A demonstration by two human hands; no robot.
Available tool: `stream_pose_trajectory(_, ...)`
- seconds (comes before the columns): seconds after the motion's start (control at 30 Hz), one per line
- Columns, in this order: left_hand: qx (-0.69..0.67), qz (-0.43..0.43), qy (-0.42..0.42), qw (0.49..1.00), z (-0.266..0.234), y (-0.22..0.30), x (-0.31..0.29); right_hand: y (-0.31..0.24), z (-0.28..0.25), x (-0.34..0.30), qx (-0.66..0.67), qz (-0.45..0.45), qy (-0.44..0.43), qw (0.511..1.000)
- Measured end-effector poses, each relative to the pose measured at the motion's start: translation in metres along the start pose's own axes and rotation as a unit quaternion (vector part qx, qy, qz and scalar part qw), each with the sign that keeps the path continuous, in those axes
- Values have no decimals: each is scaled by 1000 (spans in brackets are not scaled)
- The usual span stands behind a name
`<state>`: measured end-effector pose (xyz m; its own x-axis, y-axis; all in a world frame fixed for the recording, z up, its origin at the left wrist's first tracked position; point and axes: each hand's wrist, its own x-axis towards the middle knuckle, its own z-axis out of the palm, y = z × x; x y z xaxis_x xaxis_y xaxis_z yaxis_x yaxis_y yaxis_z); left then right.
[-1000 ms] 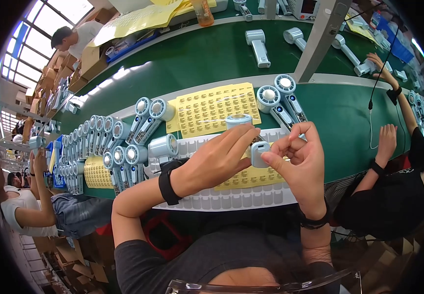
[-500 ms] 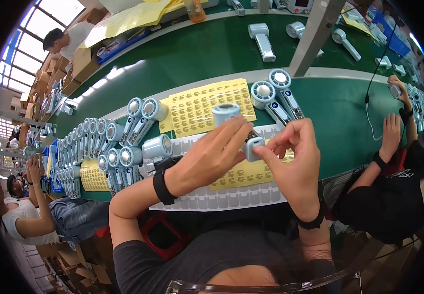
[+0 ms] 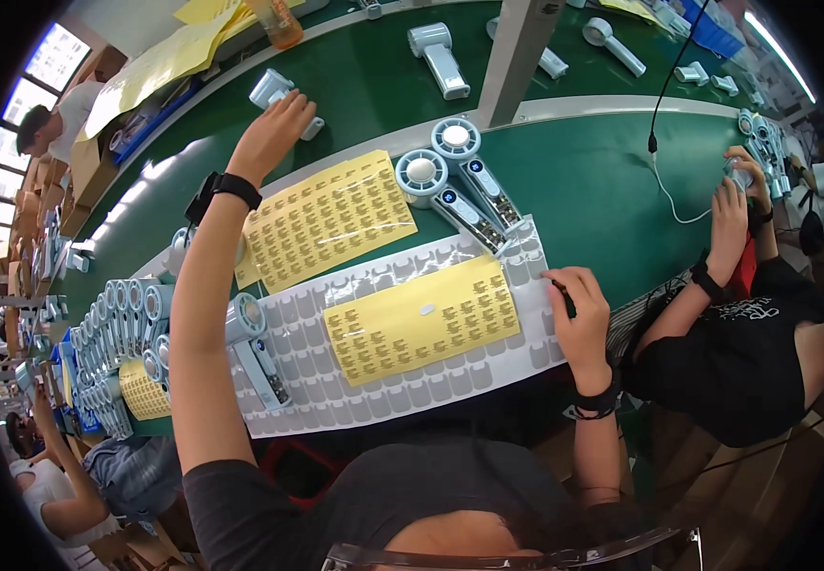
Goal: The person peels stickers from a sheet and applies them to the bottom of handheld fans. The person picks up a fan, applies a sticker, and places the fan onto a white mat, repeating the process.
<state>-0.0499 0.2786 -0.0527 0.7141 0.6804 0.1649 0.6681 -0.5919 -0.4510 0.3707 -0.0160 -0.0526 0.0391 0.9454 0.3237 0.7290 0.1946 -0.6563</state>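
My left hand (image 3: 277, 135) reaches over the far green bench, its fingers closed on a pale blue handheld fan (image 3: 269, 88). The fan's head and handle end stick out on either side of the fingers. Near the right end of the white label sheet (image 3: 401, 392), my right hand (image 3: 580, 322) pinches a slim dark tool (image 3: 565, 299) whose kind I cannot make out. A yellow label sheet (image 3: 423, 347) lies on the white one. Two fans (image 3: 454, 139) with round white centres rest beyond it, their handle ends showing bare inner parts. Another fan (image 3: 260, 369) lies on the white sheet's left end.
Another yellow label sheet (image 3: 331, 224) lies behind the white one. Rows of fans (image 3: 127, 305) stand at the left. A metal post (image 3: 517, 62) rises at the bench divider. A white cable (image 3: 671, 205) hangs at the right, beside a co-worker's hands (image 3: 731, 205).
My left hand has moved from the middle to the far left bench with the fan. My right hand has left the fan's handle end and now holds the dark tool. The view has shifted.
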Motion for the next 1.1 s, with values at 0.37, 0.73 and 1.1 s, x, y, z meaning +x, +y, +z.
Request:
stream_pose_trajectory(0.37,-207,-138,-48,967,-167,81,-75,2,-15,-30,-14,30,-22,999)
stream_pose_trajectory(0.73,-348,-434,-61,828,-235,130,-199,14,-4,-45,-16,1,-7,1000)
stream_pose_trajectory(1.1,-198,-337,-108,914,-217,193,-251,19,-9,-43,76,36,-29,996)
